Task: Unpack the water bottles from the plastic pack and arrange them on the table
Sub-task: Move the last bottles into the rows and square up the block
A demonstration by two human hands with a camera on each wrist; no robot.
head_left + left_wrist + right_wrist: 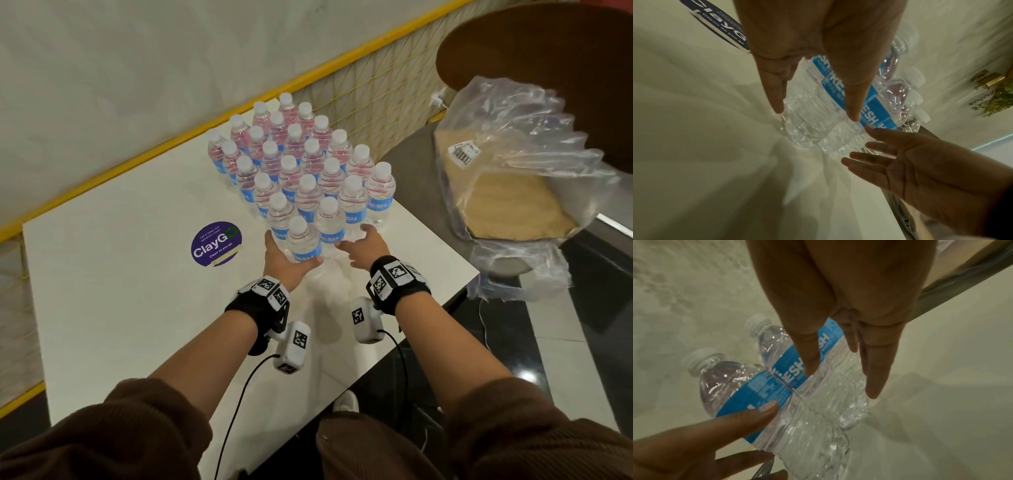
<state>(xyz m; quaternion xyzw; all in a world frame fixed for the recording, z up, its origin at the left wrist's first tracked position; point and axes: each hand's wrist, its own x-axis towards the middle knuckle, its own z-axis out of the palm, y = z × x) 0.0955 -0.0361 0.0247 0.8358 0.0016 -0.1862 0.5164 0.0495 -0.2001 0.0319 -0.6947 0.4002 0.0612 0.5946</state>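
Several clear water bottles (pixel 301 161) with white caps and blue labels stand upright in tight rows on the white table (pixel 120 291). My left hand (pixel 286 260) cups the nearest bottle (pixel 303 240) from the front, with straight fingers on its left side and the thumb on its right. The left wrist view shows that bottle (pixel 807 126) between the straight fingers and thumb. My right hand (pixel 363 245) is spread flat against the lower part of the bottle beside it (pixel 830 386). The emptied plastic pack (pixel 507 171) lies off the table to the right.
A round purple sticker (pixel 216 244) is stuck to the table left of my hands. The table's right edge (pixel 445 291) runs close to my right wrist. A yellow mesh railing (pixel 376 102) stands behind the bottles. The plastic pack holds a cardboard sheet (pixel 513 205) and lies on a round brown seat.
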